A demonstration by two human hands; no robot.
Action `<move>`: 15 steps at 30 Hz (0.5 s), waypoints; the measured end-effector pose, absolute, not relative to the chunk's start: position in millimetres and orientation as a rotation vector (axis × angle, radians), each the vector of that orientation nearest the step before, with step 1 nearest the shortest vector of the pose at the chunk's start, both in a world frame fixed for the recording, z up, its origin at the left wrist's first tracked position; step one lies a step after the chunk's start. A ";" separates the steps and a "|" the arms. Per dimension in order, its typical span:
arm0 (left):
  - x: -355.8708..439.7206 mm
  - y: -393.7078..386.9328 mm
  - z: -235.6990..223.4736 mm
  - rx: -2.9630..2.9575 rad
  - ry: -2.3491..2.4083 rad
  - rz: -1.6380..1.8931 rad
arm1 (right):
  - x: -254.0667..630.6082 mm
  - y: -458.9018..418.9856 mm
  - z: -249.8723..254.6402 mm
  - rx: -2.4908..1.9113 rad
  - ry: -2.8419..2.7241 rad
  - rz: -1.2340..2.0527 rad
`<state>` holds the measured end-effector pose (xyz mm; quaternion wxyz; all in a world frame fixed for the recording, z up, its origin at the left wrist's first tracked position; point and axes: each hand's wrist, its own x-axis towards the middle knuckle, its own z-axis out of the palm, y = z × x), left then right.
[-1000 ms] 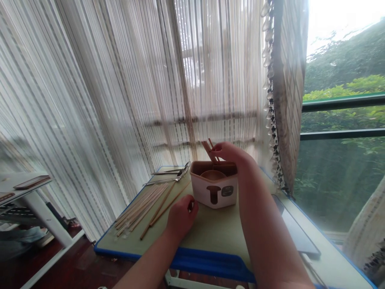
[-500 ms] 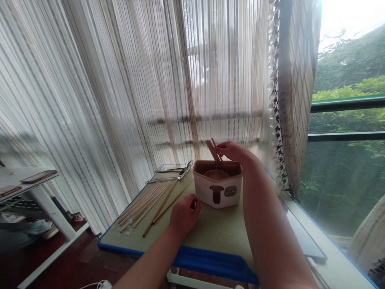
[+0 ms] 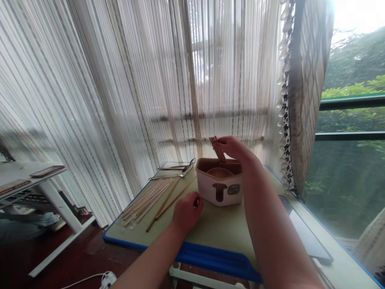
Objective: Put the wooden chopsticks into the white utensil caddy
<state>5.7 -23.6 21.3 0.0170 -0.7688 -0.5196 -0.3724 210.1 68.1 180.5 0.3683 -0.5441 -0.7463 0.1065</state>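
Observation:
A white holder [image 3: 221, 188] with a brown mushroom print stands on the green table [image 3: 216, 228]. My right hand [image 3: 233, 147] reaches over its far side and pinches a few brown chopsticks [image 3: 217, 148] that stand tilted in the holder's back compartment. My left hand [image 3: 187, 209] rests curled on the table just left of the holder, with something small and dark at its fingertips that I cannot make out. A row of loose wooden chopsticks [image 3: 150, 198] lies on the table to its left.
Metal spoons [image 3: 176, 171] lie at the table's far left corner. A dark flat tablet [image 3: 306, 235] lies on the right side. Sheer striped curtains [image 3: 135, 88] hang close behind the table. A white side table [image 3: 36, 180] stands at the left, and a white cable lies on the floor.
My right hand has pushed the chopsticks a little lower into the holder. My head has shifted, so the table sits slightly further right in view. My left hand stays put.

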 end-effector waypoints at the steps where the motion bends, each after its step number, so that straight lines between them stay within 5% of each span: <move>1: 5.4 -23.3 21.0 -2.394 -1.613 -1.158 | 209.3 68.5 180.5 -1.408 -1.912 0.285; 9: 4.5 -22.4 20.8 -2.353 -1.656 -1.147 | 214.1 74.3 178.2 -1.356 -1.961 0.277; 15: 3.5 -21.0 20.2 -2.259 -1.785 -1.036 | 210.7 28.6 208.2 -1.243 -1.776 -0.102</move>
